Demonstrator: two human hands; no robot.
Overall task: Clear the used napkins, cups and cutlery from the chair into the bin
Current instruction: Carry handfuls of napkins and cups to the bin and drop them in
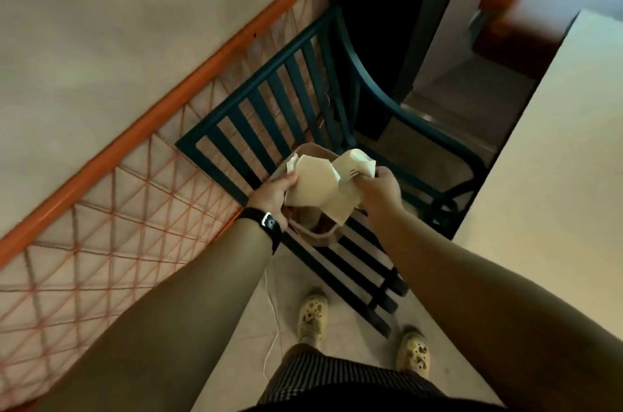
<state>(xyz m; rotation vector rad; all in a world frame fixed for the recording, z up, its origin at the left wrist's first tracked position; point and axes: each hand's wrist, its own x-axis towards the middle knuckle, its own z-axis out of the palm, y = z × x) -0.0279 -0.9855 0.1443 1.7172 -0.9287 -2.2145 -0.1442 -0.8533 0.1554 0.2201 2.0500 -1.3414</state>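
Both arms are out over the dark green slatted chair (296, 101), and the left hand (274, 191), a black watch (268, 224) on its wrist, pinches the left edge of a pale crumpled napkin (317, 189) with curled fingers. The right hand (379, 187) clamps the napkin's right end, its fingers wrapped round a bunched wad, so the paper hangs between the two hands above a brown paper bag (313, 229) sitting on the seat. An orange rail with netting (135, 138) runs along the left, a pale counter (556, 158) stands on the right, and patterned shoes (312, 315) show on the floor below.
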